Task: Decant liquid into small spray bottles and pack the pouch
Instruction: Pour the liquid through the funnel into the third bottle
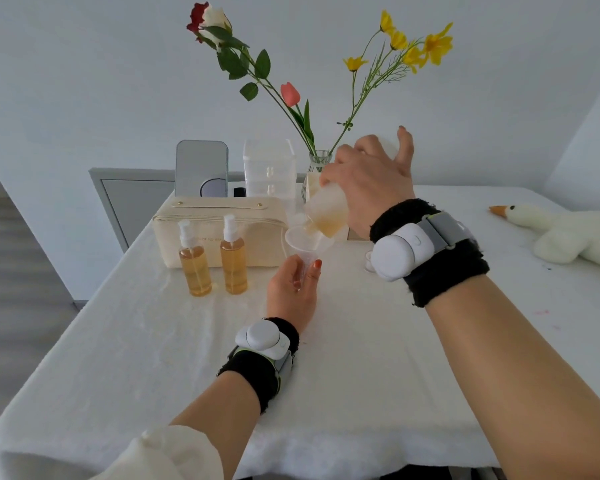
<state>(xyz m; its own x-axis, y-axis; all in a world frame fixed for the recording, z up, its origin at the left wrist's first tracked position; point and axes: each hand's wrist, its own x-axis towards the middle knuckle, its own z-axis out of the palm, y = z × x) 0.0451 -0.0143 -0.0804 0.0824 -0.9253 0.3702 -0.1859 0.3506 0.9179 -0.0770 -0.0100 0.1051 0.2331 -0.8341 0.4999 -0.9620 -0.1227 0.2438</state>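
My right hand [369, 174] grips a frosted bottle [326, 211] of amber liquid, tipped mouth-down over a clear funnel [300, 239]. Below it my left hand [291, 289] holds a small clear bottle [303, 270] upright under the funnel; my fingers hide most of it. Two small spray bottles [194, 268] [234, 265] filled with amber liquid stand side by side to the left. Behind them sits a cream pouch [219, 216], zipped along its top.
A small clear cap [369, 263] lies by my right wrist. A mirror [201, 168], a clear drawer box [269, 171] and a glass vase of flowers [317, 164] stand at the table's back. A plush goose [568, 233] lies at the right.
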